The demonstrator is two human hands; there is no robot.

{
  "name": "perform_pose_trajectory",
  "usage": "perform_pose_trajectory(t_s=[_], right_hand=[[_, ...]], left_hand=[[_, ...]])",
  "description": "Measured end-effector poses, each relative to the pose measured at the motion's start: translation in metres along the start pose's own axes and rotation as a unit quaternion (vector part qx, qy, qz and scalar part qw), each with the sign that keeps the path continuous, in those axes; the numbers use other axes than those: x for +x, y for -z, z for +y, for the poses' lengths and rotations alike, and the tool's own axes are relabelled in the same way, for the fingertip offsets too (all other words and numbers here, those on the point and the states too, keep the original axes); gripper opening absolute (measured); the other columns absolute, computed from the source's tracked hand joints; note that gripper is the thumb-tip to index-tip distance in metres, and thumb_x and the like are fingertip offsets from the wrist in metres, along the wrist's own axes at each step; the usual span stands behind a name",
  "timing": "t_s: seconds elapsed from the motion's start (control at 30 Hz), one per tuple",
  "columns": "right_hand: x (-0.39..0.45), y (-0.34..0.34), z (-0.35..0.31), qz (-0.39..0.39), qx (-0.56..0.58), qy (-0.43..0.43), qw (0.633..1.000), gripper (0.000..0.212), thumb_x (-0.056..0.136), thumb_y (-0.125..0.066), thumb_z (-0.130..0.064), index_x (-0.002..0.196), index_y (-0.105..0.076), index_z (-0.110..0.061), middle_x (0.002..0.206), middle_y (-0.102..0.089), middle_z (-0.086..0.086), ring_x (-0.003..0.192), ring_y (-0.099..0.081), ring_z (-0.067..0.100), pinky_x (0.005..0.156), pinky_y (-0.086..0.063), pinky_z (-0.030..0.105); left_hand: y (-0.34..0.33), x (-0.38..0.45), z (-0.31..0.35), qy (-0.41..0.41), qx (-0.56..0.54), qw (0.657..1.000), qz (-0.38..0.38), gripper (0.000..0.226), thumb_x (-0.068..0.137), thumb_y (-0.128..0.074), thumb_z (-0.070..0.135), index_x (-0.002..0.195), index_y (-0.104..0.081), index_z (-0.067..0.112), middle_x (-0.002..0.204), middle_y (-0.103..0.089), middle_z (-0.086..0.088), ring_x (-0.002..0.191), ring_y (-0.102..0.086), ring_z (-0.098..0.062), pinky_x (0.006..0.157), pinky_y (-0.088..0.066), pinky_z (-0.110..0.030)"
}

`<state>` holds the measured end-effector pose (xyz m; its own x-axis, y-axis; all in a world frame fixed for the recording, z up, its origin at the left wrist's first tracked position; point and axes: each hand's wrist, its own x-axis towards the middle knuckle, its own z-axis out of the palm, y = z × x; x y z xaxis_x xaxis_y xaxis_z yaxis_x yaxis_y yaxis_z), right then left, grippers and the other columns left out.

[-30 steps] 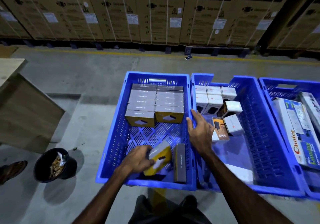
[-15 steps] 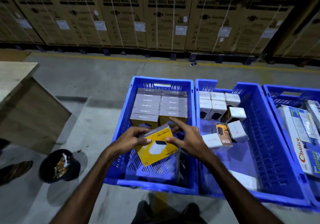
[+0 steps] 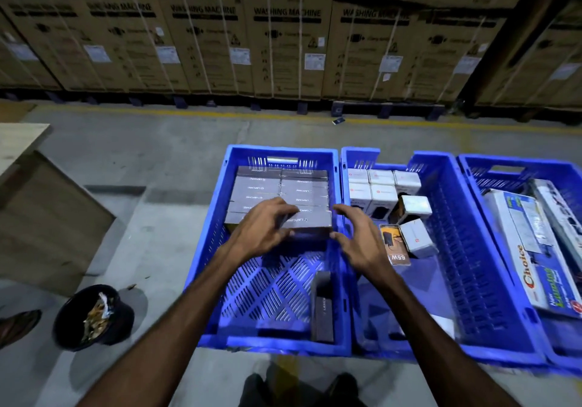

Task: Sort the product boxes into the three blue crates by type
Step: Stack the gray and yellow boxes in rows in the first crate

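Grey box [image 3: 310, 222] sits at the near right end of the grey stack [image 3: 280, 192], in the far half of the left crate [image 3: 217, 233], mid-frame. My left hand [image 3: 267, 230] lies over the box's left end, fingers curled down onto its top and near face; gripping it, as far as I can see. My right hand [image 3: 359, 239] hovers just beside the box's right end, over the wall between the left and middle crates. Fingers spread and bent, thumb close to the box corner; I cannot tell whether it touches. It holds nothing.

Grey stack: two columns of flat boxes, printed tops up, packed tight against the crate's far wall. One more dark box [image 3: 322, 307] stands on edge against the right wall, lower in the frame, well apart from the stack.

Middle crate [image 3: 447, 249], centre right: white boxes [image 3: 374, 186] in rows at the far left corner, two more white ones [image 3: 415, 208] loose and tilted beside them, an orange "65W" box [image 3: 393, 244] lying flat just right of my right hand.

Right crate [image 3: 472, 173], at the frame's right edge: long "Choice" box [image 3: 532, 252] lying lengthwise.

Lower left: black bin [image 3: 94, 317] on the concrete floor [image 3: 157, 142]. Across the top: a wall of washing-machine cartons [image 3: 283, 44].
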<state>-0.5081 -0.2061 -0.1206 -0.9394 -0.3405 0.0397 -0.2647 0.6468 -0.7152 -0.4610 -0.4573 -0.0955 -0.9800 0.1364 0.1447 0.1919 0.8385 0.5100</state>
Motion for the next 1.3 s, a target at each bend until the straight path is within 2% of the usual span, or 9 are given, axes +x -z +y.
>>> perform_pose_trajectory(t_s=[0.17, 0.37, 0.7, 0.8, 0.87, 0.93, 1.03, 1.13, 1.3], right_hand=[[-0.011, 0.003, 0.012, -0.014, -0.02, -0.109, 0.994, 0.076, 0.088, -0.077, -0.038, 0.153, -0.043, -0.018, 0.15, -0.049, 0.009, 0.138, -0.047, 0.031, 0.111, -0.042, 0.049], [-0.016, -0.01, 0.024, -0.006, 0.056, -0.17, 0.984, 0.084, 0.076, -0.062, -0.069, 0.144, -0.054, -0.021, 0.14, -0.063, 0.002, 0.129, -0.059, 0.024, 0.106, -0.049, 0.048], [-0.019, -0.013, 0.021, 0.003, 0.058, -0.189, 0.98, 0.07, 0.086, -0.066, -0.058, 0.146, -0.053, -0.026, 0.144, -0.061, 0.0, 0.129, -0.057, 0.024, 0.106, -0.047, 0.048], [-0.019, -0.014, 0.02, 0.013, 0.057, -0.188, 0.98, 0.072, 0.083, -0.062, -0.063, 0.145, -0.055, -0.025, 0.142, -0.062, 0.0, 0.127, -0.059, 0.024, 0.104, -0.049, 0.048], [-0.02, -0.015, 0.018, 0.018, 0.061, -0.186, 0.98, 0.069, 0.087, -0.064, -0.058, 0.145, -0.055, -0.022, 0.142, -0.062, -0.001, 0.128, -0.059, 0.023, 0.105, -0.049, 0.048], [-0.019, -0.016, 0.017, 0.022, 0.055, -0.18, 0.982, 0.064, 0.092, -0.067, -0.05, 0.147, -0.054, -0.02, 0.143, -0.061, 0.0, 0.128, -0.059, 0.023, 0.105, -0.049, 0.047], [-0.019, -0.018, 0.021, 0.026, 0.041, -0.169, 0.985, 0.061, 0.093, -0.068, -0.046, 0.146, -0.055, -0.017, 0.142, -0.063, 0.002, 0.127, -0.06, 0.024, 0.104, -0.051, 0.046], [-0.018, -0.02, 0.024, 0.031, 0.04, -0.162, 0.985, 0.058, 0.095, -0.07, -0.041, 0.145, -0.056, -0.014, 0.142, -0.063, 0.005, 0.128, -0.06, 0.025, 0.104, -0.05, 0.046], [-0.018, -0.021, 0.027, 0.036, 0.037, -0.152, 0.987, 0.061, 0.096, -0.07, -0.041, 0.147, -0.054, -0.012, 0.145, -0.061, 0.006, 0.131, -0.058, 0.025, 0.106, -0.05, 0.045]], left_hand=[[-0.023, 0.033, -0.018, -0.016, 0.028, 0.999, -0.034, 0.043, 0.085, -0.08, 0.018, 0.127, -0.069, 0.015, 0.116, -0.065, 0.0, 0.103, -0.064, -0.021, 0.089, -0.05, -0.031], [-0.045, 0.044, -0.032, -0.021, 0.079, 0.996, -0.04, 0.042, 0.092, -0.075, 0.03, 0.131, -0.065, 0.016, 0.121, -0.062, -0.002, 0.108, -0.056, -0.022, 0.091, -0.053, -0.044], [-0.074, 0.051, -0.043, 0.024, 0.164, 0.986, 0.006, 0.055, 0.083, -0.078, 0.053, 0.129, -0.067, 0.026, 0.116, -0.058, -0.005, 0.105, -0.049, -0.022, 0.086, -0.045, -0.039], [-0.086, 0.042, -0.044, 0.029, 0.203, 0.979, 0.007, 0.05, 0.084, -0.077, 0.054, 0.125, -0.064, 0.028, 0.112, -0.056, -0.003, 0.102, -0.048, -0.023, 0.085, -0.043, -0.04], [-0.096, 0.034, -0.043, 0.042, 0.245, 0.968, -0.012, 0.047, 0.083, -0.08, 0.047, 0.123, -0.062, 0.027, 0.109, -0.056, -0.004, 0.102, -0.049, -0.025, 0.085, -0.043, -0.042], [-0.109, 0.027, -0.04, 0.055, 0.275, 0.96, -0.025, 0.056, 0.082, -0.082, 0.03, 0.131, -0.058, 0.021, 0.113, -0.057, -0.007, 0.105, -0.051, -0.029, 0.088, -0.044, -0.045], [-0.123, 0.021, -0.032, 0.07, 0.293, 0.953, -0.019, 0.063, 0.088, -0.068, 0.014, 0.147, -0.047, 0.011, 0.119, -0.055, -0.012, 0.109, -0.05, -0.033, 0.09, -0.044, -0.047], [-0.132, 0.018, -0.027, 0.091, 0.308, 0.946, -0.03, 0.067, 0.092, -0.062, 0.01, 0.154, -0.038, 0.006, 0.121, -0.053, -0.015, 0.109, -0.05, -0.034, 0.097, -0.043, -0.047], [-0.132, 0.015, -0.019, 0.12, 0.276, 0.953, -0.039, 0.08, 0.085, -0.067, 0.014, 0.157, -0.031, 0.007, 0.126, -0.05, -0.015, 0.116, -0.047, -0.034, 0.109, -0.04, -0.047]])
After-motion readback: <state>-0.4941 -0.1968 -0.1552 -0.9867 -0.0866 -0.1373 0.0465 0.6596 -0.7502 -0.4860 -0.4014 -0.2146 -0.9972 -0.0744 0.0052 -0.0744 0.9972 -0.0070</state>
